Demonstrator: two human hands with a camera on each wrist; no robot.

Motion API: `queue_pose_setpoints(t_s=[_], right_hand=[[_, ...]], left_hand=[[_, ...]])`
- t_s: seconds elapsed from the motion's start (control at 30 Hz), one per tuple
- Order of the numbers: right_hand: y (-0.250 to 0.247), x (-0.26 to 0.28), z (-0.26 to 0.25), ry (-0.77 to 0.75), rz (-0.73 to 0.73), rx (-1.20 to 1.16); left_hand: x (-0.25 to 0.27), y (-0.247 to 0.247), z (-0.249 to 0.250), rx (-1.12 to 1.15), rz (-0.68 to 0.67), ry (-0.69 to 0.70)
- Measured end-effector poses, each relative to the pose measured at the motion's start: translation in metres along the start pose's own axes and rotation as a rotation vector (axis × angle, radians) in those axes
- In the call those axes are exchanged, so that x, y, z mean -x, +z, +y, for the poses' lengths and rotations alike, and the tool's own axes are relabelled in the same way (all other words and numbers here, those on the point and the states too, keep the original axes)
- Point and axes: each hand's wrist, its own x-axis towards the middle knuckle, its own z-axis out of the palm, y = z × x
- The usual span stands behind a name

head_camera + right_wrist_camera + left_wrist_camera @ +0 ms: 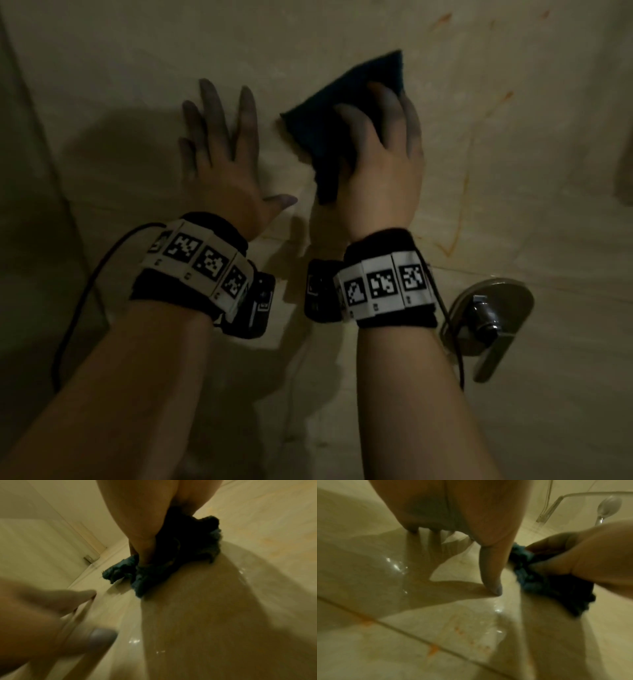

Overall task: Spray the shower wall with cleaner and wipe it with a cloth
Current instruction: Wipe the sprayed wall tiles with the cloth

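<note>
The beige tiled shower wall [342, 34] fills the head view and shines wet [395, 565] in the left wrist view. A dark blue cloth [329, 113] lies bunched against it. My right hand [380, 144] holds the cloth to the wall, fingers spread over it and thumb tucked into its folds [142, 545]. The cloth [188, 545] sticks out past the fingertips and below the thumb. Just left of it, my left hand [219, 154] rests flat on the wall with fingers spread, holding nothing; its thumb [489, 568] touches the tile beside the cloth [539, 581]. No spray bottle is in view.
A metal shower valve with a lever handle [489, 318] juts from the wall below my right wrist. A hand shower head [609, 507] and rail [547, 509] hang further along. Orange stains [452, 240] streak the tile and grout [433, 650]. A wall corner [34, 171] is at left.
</note>
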Motion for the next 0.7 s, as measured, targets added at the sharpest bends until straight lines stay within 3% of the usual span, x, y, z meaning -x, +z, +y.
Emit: queue_pose_setpoints(t_s=[0.33, 0.7], right_hand=[[0.004, 0.019, 0.013, 0.034, 0.042, -0.043], [0.003, 0.036, 0.016, 0.059, -0.023, -0.089]], left_hand=[[0.0, -0.003, -0.002, -0.079, -0.073, -0.032], [0.006, 0.004, 0.002, -0.007, -0.034, -0.036]])
